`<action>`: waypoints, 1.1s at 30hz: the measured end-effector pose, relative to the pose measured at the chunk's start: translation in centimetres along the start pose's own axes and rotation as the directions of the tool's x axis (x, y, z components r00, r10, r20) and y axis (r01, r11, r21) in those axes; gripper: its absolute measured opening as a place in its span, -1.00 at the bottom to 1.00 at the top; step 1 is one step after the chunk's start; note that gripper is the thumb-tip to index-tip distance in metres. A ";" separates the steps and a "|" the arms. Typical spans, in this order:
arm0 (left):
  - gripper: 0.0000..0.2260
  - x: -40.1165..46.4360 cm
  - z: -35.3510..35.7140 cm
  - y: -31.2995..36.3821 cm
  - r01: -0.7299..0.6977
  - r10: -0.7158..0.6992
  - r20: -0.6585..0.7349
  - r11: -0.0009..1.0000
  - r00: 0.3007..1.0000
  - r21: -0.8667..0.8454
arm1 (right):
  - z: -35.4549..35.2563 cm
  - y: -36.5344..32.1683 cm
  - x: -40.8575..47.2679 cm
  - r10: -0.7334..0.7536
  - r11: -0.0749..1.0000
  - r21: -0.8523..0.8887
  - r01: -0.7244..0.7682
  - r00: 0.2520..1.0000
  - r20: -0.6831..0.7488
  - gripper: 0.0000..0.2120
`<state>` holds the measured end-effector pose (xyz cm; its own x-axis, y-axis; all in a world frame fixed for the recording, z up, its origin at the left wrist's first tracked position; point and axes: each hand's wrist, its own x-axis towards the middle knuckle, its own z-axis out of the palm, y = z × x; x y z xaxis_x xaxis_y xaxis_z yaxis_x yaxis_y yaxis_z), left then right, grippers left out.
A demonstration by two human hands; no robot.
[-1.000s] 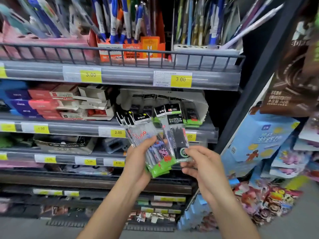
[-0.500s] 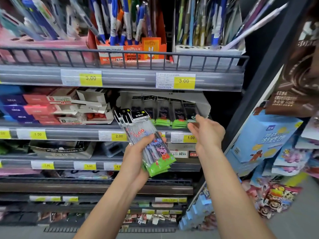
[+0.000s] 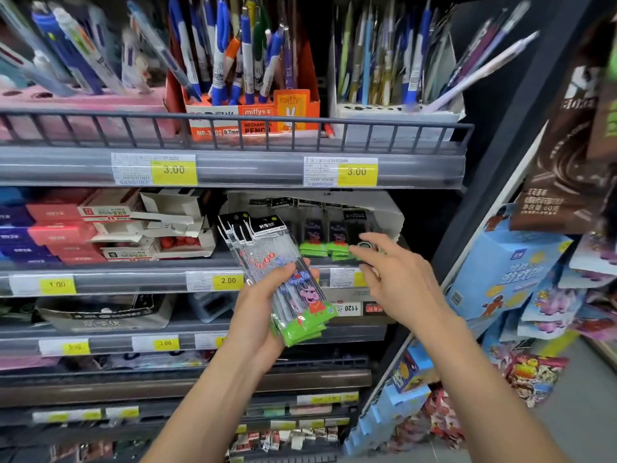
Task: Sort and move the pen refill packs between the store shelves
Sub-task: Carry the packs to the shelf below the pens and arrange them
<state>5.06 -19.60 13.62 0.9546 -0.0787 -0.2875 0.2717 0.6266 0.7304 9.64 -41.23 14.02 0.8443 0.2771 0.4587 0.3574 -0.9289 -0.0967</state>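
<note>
My left hand (image 3: pixel 258 317) grips a fanned stack of clear pen refill packs (image 3: pixel 283 279) with black headers and green cartoon bottoms, held in front of the 2.00 shelf. On that shelf, a white display box (image 3: pixel 389 213) holds a row of matching refill packs (image 3: pixel 320 242) standing upright. To the right, my right hand (image 3: pixel 399 279) hovers at the box's front with its fingers apart and nothing in it. Its fingertips are just short of the rightmost dark pack (image 3: pixel 362 240).
Above, a railed shelf carries pen holders, among them an orange mechanical-pencil box (image 3: pixel 253 120). Red and blue boxes (image 3: pixel 50 228) fill the left of the middle shelf. A dark upright post (image 3: pixel 494 182) ends the shelving; blue snack boxes (image 3: pixel 500 279) hang to its right.
My right hand carried one refill pack from the stack up into the white box, let it go and has drawn back a little. The left hand's stack stayed in place.
</note>
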 end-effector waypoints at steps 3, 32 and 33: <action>-0.61 0.0 0.0 0.3 0.010 -0.010 0.002 1.000 1.000 -0.011 | 0.0 1.1 1.2 -0.042 0.988 -0.144 0.061 0.990 0.132 -0.69; -0.49 0.3 0.3 0.6 0.055 -0.055 0.002 0.998 0.998 0.033 | 0.2 0.0 3.2 -0.063 0.997 -0.046 0.063 0.998 0.022 -0.71; -0.47 0.3 0.3 0.6 0.053 -0.053 0.008 0.998 0.999 0.041 | -0.2 -0.8 2.6 -0.006 0.995 0.099 0.012 0.998 -0.056 -0.70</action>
<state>5.59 -19.44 14.17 0.9397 -0.1178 -0.3210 0.3264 0.5890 0.7393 11.45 -39.83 15.46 0.8185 0.2690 0.5077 0.4051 -0.8968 -0.1780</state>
